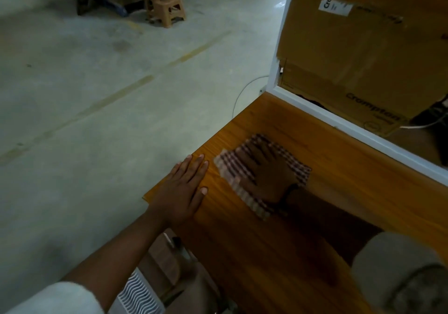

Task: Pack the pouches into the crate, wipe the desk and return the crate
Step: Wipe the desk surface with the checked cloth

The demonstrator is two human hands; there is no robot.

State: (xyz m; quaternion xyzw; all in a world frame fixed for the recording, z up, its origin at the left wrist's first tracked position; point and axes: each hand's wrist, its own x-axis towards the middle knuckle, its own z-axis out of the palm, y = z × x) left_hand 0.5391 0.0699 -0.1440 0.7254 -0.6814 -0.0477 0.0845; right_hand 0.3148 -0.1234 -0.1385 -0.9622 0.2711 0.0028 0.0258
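Wiping looks to be the step in hand; right hand point(269, 175) lies flat, fingers spread, pressing a checked cloth point(259, 168) onto the wooden surface point(278, 253) near its far left corner, so the grip is open, palm down on the cloth rather than closed round it; left hand point(184, 190) rests open and flat at the edge just beside the cloth, likely bracing the body; no crate or pouches in view; cardboard point(351, 54) stands behind the surface.
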